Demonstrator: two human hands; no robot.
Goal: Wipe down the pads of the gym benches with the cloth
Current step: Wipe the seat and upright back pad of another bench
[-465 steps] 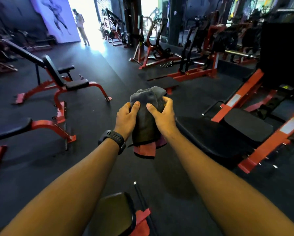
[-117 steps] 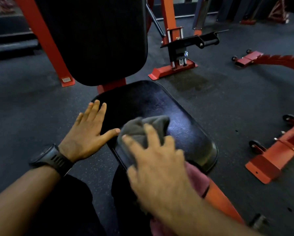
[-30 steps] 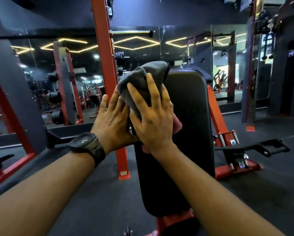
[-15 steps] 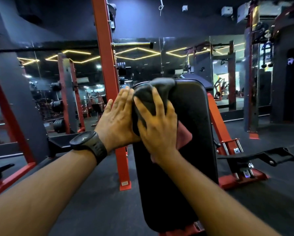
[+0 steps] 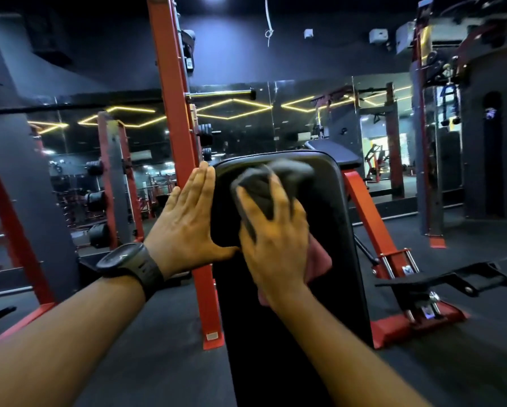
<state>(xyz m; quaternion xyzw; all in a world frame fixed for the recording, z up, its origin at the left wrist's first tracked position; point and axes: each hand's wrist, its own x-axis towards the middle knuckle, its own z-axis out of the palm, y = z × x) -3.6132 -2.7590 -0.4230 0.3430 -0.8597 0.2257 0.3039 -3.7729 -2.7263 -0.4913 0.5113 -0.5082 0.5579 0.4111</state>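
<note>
An upright black back pad of a red-framed bench stands in front of me. My right hand presses a grey cloth with a pink underside against the upper part of the pad, fingers spread over it; the hand and cloth are blurred. My left hand, with a black watch on the wrist, lies flat with straight fingers along the pad's left edge, thumb reaching onto the pad's face.
A red upright post of a rack stands just left of the pad. A red brace and base with a black lever lie to the right. A mirror wall is behind. Dark rubber floor surrounds the bench.
My right hand has slid the cloth to the right and slightly down the pad's top. My left hand has come off the cloth and now lies flat on the pad's left edge.
</note>
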